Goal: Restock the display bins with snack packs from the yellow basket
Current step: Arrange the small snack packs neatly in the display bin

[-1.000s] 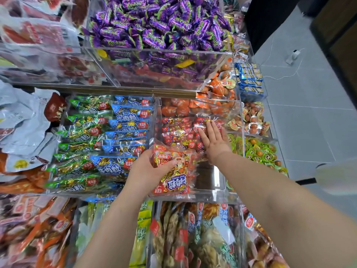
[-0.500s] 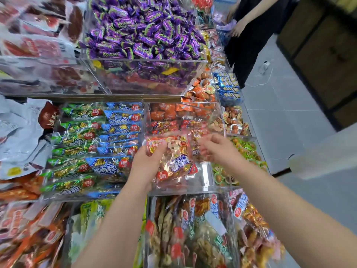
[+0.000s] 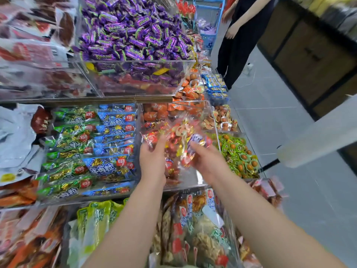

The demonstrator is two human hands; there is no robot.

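Note:
A red-and-clear snack pack (image 3: 179, 138) is held over the clear middle display bin (image 3: 216, 130), blurred by motion. My left hand (image 3: 152, 157) grips its left end and my right hand (image 3: 202, 161) grips its right end, near a blue-white label. Below the pack, the bin holds more red packs (image 3: 171, 169) and orange ones at the back. The yellow basket is out of view.
Left of this bin lie rows of green and blue packs (image 3: 90, 147). Above is a bin of purple candies (image 3: 133, 35). Green-orange sweets (image 3: 237, 155) fill the bin to the right. A person in dark clothing (image 3: 243, 37) stands in the aisle at the top right.
My right hand left the packs at the bin's back and took hold of the pack's right end. Both hands lifted the pack up and rightward. The view tilted up toward the aisle.

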